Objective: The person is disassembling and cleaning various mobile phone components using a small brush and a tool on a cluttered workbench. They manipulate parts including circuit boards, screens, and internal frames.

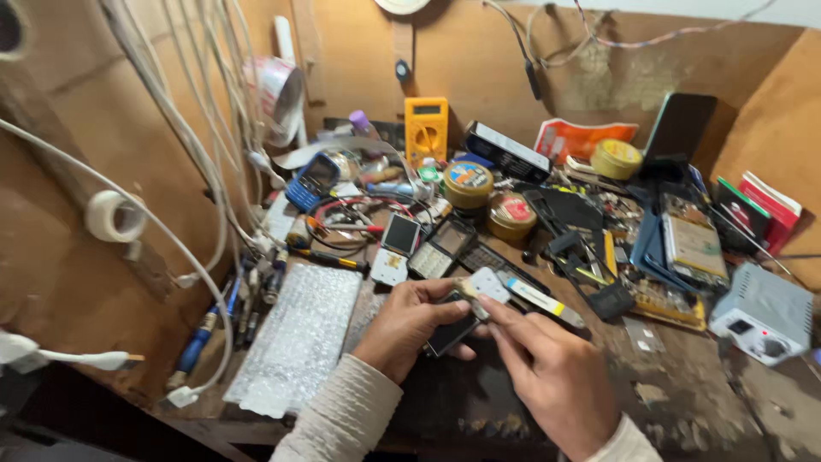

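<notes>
Small dark phone (451, 329) lies over the cluttered workbench (684, 402), gripped in the left hand (410, 329), fingers wrapped round its body; the right hand (547, 376) pinches its top edge, fingertips together. It looks partly dismantled, a white part (489, 284) standing off its top, work unfinished

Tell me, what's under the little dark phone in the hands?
The left hand cups the dark phone from below, so fingers lie under it, with the dark bench lower down. The right hand touches its top. Whatever lies directly beneath is covered.
</notes>
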